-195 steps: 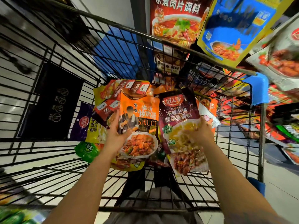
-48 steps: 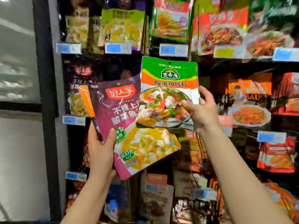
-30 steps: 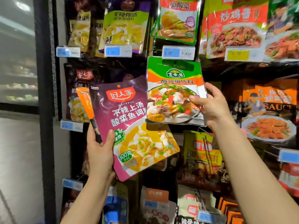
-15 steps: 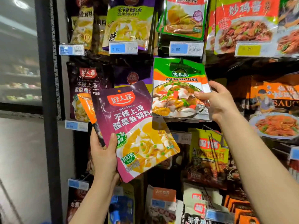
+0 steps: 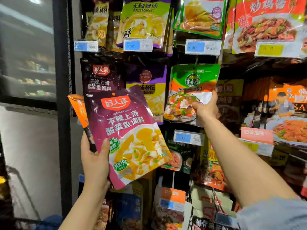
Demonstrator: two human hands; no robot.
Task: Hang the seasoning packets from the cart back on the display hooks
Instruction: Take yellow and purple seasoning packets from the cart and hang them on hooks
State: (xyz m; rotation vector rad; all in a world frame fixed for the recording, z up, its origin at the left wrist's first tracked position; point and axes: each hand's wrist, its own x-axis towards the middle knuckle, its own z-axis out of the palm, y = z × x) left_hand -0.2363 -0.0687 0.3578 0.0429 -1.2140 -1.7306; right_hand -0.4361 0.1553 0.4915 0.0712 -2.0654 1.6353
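Up at the hooks, the right hand [image 5: 206, 107] pinches the green packet [image 5: 193, 90]. The left hand [image 5: 95, 156] grips the purple packet [image 5: 127, 133]. She should slide the green packet's hole fully onto its hook, then let go.

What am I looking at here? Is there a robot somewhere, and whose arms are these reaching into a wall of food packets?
No robot: a person wears a camera on their head, so you see their own arms from above. They face a shop display where seasoning packets hang in rows over price tags. The right hand pinches the lower edge of a green-topped packet, raised against the rack by a hook; whether it is hooked on yet is unclear. The left hand grips a purple packet, with an orange packet tucked behind it, waiting their turn. A matching dark purple packet already hangs just above.
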